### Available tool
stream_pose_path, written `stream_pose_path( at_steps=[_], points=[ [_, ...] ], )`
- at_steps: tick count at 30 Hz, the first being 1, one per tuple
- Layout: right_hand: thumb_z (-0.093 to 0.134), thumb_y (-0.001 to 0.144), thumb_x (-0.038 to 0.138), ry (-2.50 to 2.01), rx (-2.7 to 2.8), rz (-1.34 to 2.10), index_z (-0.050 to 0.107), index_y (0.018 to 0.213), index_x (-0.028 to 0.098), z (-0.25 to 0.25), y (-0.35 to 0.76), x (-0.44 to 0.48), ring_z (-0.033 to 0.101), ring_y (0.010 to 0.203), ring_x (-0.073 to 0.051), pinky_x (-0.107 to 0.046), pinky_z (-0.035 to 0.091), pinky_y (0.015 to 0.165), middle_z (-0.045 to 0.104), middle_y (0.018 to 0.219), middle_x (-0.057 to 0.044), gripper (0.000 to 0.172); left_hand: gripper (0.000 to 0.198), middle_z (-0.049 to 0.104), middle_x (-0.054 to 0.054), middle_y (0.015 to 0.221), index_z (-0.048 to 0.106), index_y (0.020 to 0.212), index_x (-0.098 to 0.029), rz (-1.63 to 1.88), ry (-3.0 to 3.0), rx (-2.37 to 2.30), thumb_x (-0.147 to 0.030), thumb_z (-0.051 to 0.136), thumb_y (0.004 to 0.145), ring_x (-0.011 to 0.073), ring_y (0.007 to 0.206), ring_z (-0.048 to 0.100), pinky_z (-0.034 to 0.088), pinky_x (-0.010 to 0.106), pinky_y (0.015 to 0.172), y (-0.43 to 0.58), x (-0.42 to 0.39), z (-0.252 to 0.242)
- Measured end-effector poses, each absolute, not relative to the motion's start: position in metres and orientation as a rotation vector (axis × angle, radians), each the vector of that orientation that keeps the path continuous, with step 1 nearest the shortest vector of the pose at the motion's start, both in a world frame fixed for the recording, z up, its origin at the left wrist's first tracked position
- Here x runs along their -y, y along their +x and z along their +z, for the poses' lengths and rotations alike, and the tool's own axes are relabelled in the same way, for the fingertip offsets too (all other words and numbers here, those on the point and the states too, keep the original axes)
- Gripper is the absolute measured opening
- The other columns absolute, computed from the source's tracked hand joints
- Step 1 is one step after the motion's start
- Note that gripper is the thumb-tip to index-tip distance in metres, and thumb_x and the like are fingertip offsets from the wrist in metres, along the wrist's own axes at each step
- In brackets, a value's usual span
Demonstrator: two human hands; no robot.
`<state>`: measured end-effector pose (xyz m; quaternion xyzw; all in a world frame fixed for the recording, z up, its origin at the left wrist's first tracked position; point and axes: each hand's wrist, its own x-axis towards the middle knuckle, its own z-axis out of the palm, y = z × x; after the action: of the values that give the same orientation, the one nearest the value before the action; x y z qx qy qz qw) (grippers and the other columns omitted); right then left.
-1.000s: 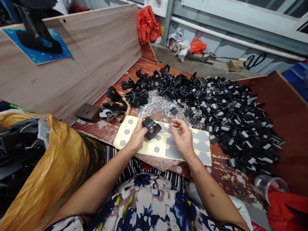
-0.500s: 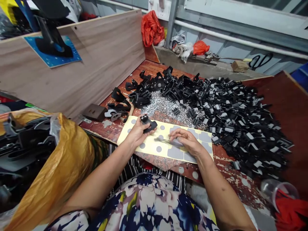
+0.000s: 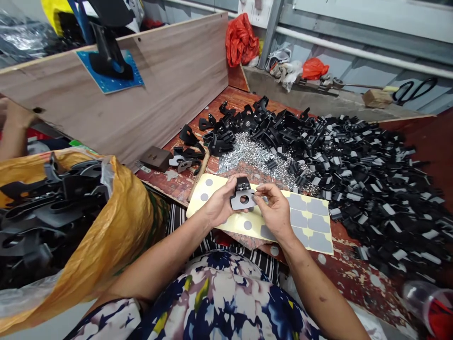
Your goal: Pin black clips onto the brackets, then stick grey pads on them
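Note:
My left hand (image 3: 221,204) is closed on a small black plastic clip-like part (image 3: 242,184). A flat grey sticker (image 3: 238,202) with a round hole lies against the part's lower face. My right hand (image 3: 273,208) pinches at the right edge of the sticker, its fingertips close to the part. Under both hands is a pale yellow backing sheet (image 3: 221,221), bearing round grey dots on its left and larger grey sticker shapes (image 3: 318,223) on its right.
Loose silver pins (image 3: 253,151) and black parts (image 3: 279,130) lie behind the sheet. A big heap of black pieces (image 3: 375,189) covers the right. An orange sack (image 3: 95,222) of black parts stands left, near a wooden partition (image 3: 177,71). Another person's arm (image 3: 14,127) shows far left.
My hands have come together, bringing the grey sticker from above the sheet onto the black part. The part has turned to show its flat face. The view has swung left.

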<state>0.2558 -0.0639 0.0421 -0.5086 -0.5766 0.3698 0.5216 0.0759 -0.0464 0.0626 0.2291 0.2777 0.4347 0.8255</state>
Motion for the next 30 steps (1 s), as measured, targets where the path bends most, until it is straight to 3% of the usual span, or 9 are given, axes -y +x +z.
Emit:
stream_pose_path(
  at_steps=[13,18,23,26,28,30],
  points=[
    [0.068,0.089,0.021,-1.253,1.424,0.771,0.066,0.101,0.024,0.042,0.248,0.064,0.066,0.092,-0.020,-0.038,0.054,0.088,0.069,0.095,-0.002,0.012,0.037,0.061,0.004,0.104,0.060,0.124,-0.030,0.937,0.455,-0.548,-0.048,0.069,0.093,0.0177,0.079,0.063,0.061,0.031,0.062,0.074,0.045,0.060],
    [0.062,0.092,0.019,-1.291,1.606,0.572,0.064,0.099,0.026,0.046,0.244,0.069,0.066,0.090,-0.022,-0.038,0.054,0.084,0.069,0.093,-0.002,0.010,0.054,0.059,0.001,0.101,0.055,0.127,-0.031,0.992,0.595,-0.625,-0.027,0.083,0.081,0.0155,0.081,0.064,0.059,0.027,0.064,0.081,0.050,0.059],
    [0.056,0.096,0.016,-1.201,1.867,0.182,0.058,0.121,0.029,0.037,0.239,0.079,0.064,0.093,-0.025,-0.044,0.054,0.084,0.066,0.103,-0.007,0.028,0.050,0.056,-0.003,0.095,0.055,0.118,-0.029,1.199,0.759,-0.795,-0.020,0.081,0.076,0.0091,0.060,0.057,0.046,0.017,0.042,0.095,0.057,0.047],
    [0.069,0.093,0.028,-1.311,1.898,0.076,0.052,0.138,0.028,0.034,0.246,0.078,0.062,0.108,-0.032,-0.051,0.051,0.092,0.062,0.121,-0.014,0.048,0.047,0.057,-0.001,0.095,0.059,0.116,-0.027,1.189,0.859,-0.919,-0.015,0.077,0.075,0.0079,0.056,0.054,0.039,0.015,0.036,0.090,0.058,0.040],
    [0.079,0.086,0.038,-1.404,1.938,0.155,0.055,0.138,0.028,0.037,0.255,0.070,0.060,0.111,-0.034,-0.053,0.050,0.093,0.063,0.121,-0.013,0.058,0.044,0.058,-0.001,0.093,0.063,0.114,-0.026,1.146,0.926,-0.982,-0.012,0.074,0.074,0.0058,0.052,0.049,0.034,0.014,0.034,0.081,0.056,0.040],
    [0.081,0.084,0.040,-1.406,2.021,0.361,0.065,0.125,0.028,0.044,0.263,0.056,0.062,0.101,-0.031,-0.049,0.050,0.088,0.068,0.108,-0.008,0.046,0.040,0.057,-0.001,0.090,0.065,0.109,-0.024,1.086,0.977,-1.038,-0.010,0.072,0.072,0.0053,0.051,0.047,0.033,0.014,0.035,0.067,0.054,0.044]
  ],
)
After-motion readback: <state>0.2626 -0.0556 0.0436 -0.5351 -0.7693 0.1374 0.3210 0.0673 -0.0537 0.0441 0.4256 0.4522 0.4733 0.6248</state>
